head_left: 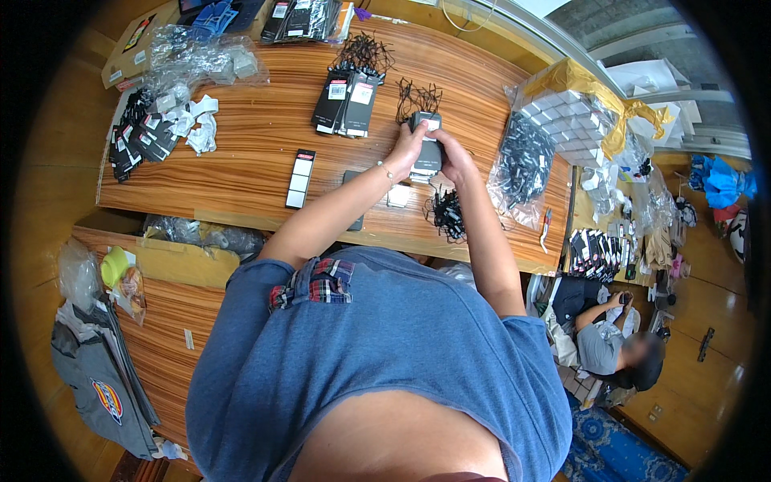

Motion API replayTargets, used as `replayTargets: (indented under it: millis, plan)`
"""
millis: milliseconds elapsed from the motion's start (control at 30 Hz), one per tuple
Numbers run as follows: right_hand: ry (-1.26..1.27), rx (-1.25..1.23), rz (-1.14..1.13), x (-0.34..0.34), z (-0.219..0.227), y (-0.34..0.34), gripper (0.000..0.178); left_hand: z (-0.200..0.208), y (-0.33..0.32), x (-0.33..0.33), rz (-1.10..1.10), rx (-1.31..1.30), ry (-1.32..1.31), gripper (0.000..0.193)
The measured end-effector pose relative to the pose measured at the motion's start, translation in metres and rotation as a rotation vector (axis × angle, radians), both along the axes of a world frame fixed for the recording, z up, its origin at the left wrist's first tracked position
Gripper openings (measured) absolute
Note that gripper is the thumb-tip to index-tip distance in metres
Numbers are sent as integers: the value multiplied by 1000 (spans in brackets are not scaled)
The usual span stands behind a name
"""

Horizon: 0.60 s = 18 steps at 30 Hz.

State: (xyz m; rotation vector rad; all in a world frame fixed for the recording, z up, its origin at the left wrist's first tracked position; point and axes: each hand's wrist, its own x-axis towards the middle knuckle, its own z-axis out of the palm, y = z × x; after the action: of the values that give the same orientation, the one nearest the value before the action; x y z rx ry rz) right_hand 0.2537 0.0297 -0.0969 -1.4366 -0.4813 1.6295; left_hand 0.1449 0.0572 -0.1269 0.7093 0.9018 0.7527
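Observation:
Both my hands grip a stack of dark hang tags [427, 159] over the wooden table. My left hand [407, 149] closes on its left side, with the thumb on the top tag. On the right side my right hand [456, 158] holds the same stack. Black strings [419, 98] fan out beyond the stack's far end. To the left lies another pile of hang tags [347, 103] with tangled black strings. Near my right wrist is a bunch of black string loops [446, 214]. A sheet of white stickers [397, 195] lies just below the stack.
A dark strip with white labels [299, 178] lies left of my forearm. At right stand a bag of black strings [526, 157], a box of small white packs [566, 116] and snips [546, 229]. Crumpled paper [201, 128] sits at left. Another person [614, 345] sits at lower right.

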Motion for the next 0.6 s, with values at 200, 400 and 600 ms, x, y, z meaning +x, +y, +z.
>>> replayTargets:
  millis: [200,400,600]
  plan:
    - [99,-59,-45,-8,13,2,37,-17,2,10,21,188,229,47]
    - [98,-74,-41,4,13,5,35,1,-12,11,2,398,457,59]
    - [90,-69,-90,21,6,3,33,17,-12,4,-111,283,200,68]
